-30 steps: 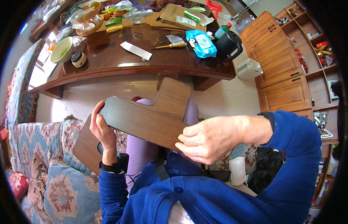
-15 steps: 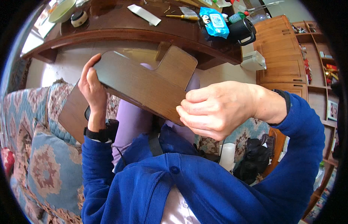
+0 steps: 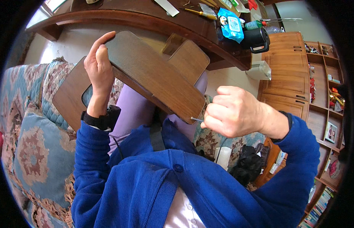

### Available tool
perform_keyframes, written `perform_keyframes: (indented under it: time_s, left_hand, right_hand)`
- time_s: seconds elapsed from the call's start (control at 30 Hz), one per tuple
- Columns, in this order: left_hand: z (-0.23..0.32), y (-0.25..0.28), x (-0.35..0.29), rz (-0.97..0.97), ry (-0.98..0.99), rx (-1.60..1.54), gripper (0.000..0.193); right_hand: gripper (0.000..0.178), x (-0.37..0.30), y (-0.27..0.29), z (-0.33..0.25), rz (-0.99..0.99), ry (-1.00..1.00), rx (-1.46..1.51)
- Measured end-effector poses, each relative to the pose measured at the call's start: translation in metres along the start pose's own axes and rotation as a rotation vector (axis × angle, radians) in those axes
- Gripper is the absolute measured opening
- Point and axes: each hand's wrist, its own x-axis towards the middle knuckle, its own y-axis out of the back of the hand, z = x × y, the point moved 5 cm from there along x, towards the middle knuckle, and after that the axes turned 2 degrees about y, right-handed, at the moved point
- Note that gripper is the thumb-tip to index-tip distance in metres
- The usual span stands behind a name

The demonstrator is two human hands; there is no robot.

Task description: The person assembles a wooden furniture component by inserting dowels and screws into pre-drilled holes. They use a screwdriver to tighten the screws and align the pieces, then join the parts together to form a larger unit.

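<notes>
A dark brown wooden piece with rounded corners (image 3: 158,74) is held tilted above my lap. My left hand (image 3: 98,70) grips its upper left end, thumb on one side and forefinger stretched along the edge. Closed in a fist, my right hand (image 3: 234,112) is just off the lower right corner. A thin metal rod (image 3: 197,120) sticks out of that fist, its tip at the corner; the rest is hidden in the fingers. Two further brown panels show behind the piece, one at the left (image 3: 67,99) and one at the right (image 3: 190,60).
Ahead stands a dark wooden table (image 3: 127,17) with a yellow-handled screwdriver (image 3: 201,13), a blue wipes packet (image 3: 230,24) and a black kettle-like jug (image 3: 257,40). A patterned sofa with a cushion (image 3: 36,155) lies left. Wooden cabinets (image 3: 285,64) and shelves stand right.
My right hand has drawn back from the wooden piece to the right, and the metal rod now shows. The piece has turned, its right end dipping lower. The whole view has shifted slightly.
</notes>
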Motion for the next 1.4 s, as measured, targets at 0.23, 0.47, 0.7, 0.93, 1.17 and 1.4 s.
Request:
perform_keyframes:
  time_s: [0.23, 0.47, 0.7, 0.93, 1.17, 1.4]
  left_hand:
    - [0.007, -0.003, -0.003, 0.020, -0.046, -0.005, 0.037]
    - [0.008, -0.001, -0.006, 0.029, -0.064, -0.011, 0.037]
    - [0.002, -0.002, -0.002, 0.009, -0.041, -0.012, 0.036]
    - [0.001, -0.004, -0.001, 0.005, -0.006, -0.032, 0.036]
    - [0.003, -0.005, -0.001, 0.016, -0.023, -0.022, 0.036]
    - [0.004, -0.005, 0.000, 0.002, 0.002, -0.046, 0.037]
  right_hand:
    - [0.036, -0.014, -0.020, -0.014, 0.064, -0.611, 0.310]
    - [0.035, -0.019, -0.033, -0.020, 0.034, -0.801, 0.757]
    - [0.030, -0.015, 0.024, 0.000, -0.113, -0.119, 0.032]
    - [0.032, 0.006, 0.010, -0.015, -0.114, 0.228, -0.012]
    - [0.031, 0.006, 0.009, -0.010, -0.125, 0.241, 0.015]
    - [0.032, 0.007, 0.008, -0.008, -0.041, 0.224, -0.001]
